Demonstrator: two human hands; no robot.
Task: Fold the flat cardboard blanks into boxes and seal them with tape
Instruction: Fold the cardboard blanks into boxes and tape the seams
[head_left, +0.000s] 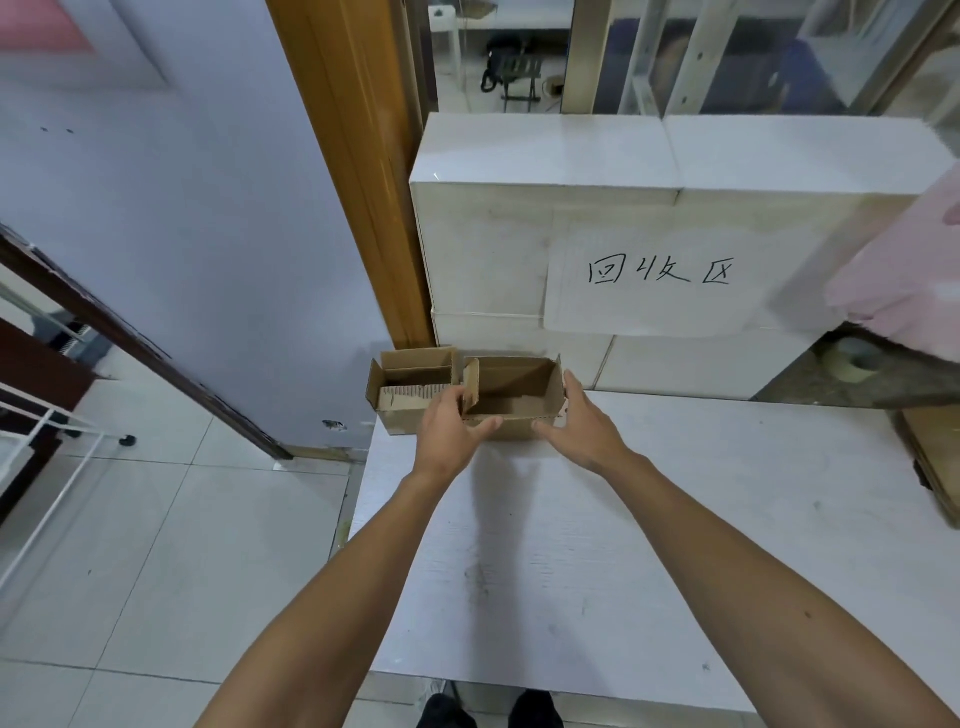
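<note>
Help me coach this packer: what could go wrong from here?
1. The left cardboard box sits at the left edge of the table, right beside the right cardboard box; a sideways nudge might push it off.
2. The left hand grips and the right hand presses the ends of that open right box; squeezing may buckle its walls.

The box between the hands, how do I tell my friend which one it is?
Find the white table, then its far edge under the paper sign. Two small open cardboard boxes sit side by side there. It is the right box, the longer one, between the left hand and right hand, not the left box.
</note>
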